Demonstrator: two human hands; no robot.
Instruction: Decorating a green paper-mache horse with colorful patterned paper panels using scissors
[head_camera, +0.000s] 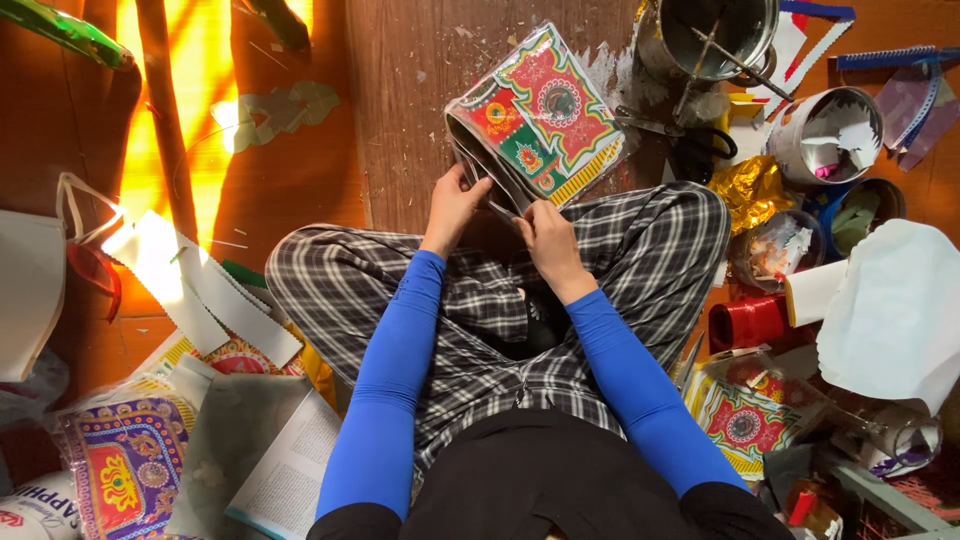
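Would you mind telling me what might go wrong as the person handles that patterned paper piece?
The folded red-and-green patterned paper piece, pinched along its edge by the left hand and right hand, might crease or tear. The metal pot and black-handled scissors crowd its far side and could snag it.

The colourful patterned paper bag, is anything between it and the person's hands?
No. Both hands already grip the colourful patterned paper bag at its near edge: the left hand on its left side, the right hand beside it. Nothing visible lies between them. The scissors and metal pot sit off to the right, apart.
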